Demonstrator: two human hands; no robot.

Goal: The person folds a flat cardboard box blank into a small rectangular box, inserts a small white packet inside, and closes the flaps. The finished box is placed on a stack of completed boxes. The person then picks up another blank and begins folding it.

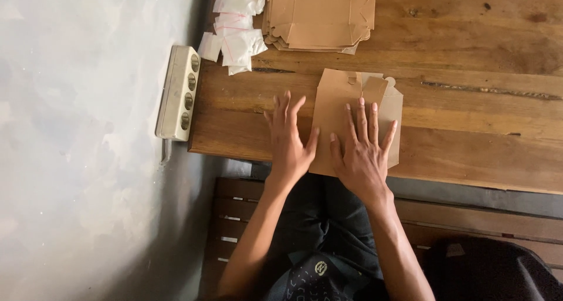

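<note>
A flat brown cardboard box blank (337, 101) lies on the wooden table (469, 119) near its front edge. My right hand (363, 151) presses flat on the blank, fingers spread. My left hand (288, 139) rests palm down on the bare wood just left of the blank, its thumb touching the blank's left edge. Neither hand grips anything.
A stack of unfolded cardboard blanks (319, 16) sits at the back of the table. Several small white plastic pouches (237, 25) lie left of the stack. A white power strip (179, 92) is fixed on the grey wall at the table's left end. A wooden bench (234, 219) and a dark bag (492, 271) are below.
</note>
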